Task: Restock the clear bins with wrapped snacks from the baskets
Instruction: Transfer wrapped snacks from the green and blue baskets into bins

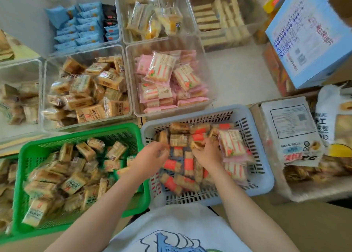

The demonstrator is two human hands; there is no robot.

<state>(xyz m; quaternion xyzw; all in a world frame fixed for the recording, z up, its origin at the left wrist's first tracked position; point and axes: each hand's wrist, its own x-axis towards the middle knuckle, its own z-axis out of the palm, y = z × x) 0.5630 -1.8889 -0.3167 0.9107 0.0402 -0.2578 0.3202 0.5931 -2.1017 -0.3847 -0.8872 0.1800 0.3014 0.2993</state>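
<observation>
Both my hands reach into the pale blue basket (261, 177), which holds a mix of red-striped, brown and pink wrapped snacks. My left hand (154, 156) curls around a small brown wrapped snack (163, 137) at the basket's left side. My right hand (206, 152) closes on another brown wrapped snack (196, 144) in the middle. Beside them, the green basket (24, 156) is full of brown wrapped snacks. Behind the baskets stand a clear bin of brown snacks (129, 91) and a clear bin of pink snacks (211, 84).
Further back are clear bins with blue packets (80, 26), yellow-filled cakes (154, 21) and wafers (222, 21). A light blue carton (308, 34) leans at the upper right. An opened white box (289, 129) and a snack bag (331, 118) sit right of the blue basket.
</observation>
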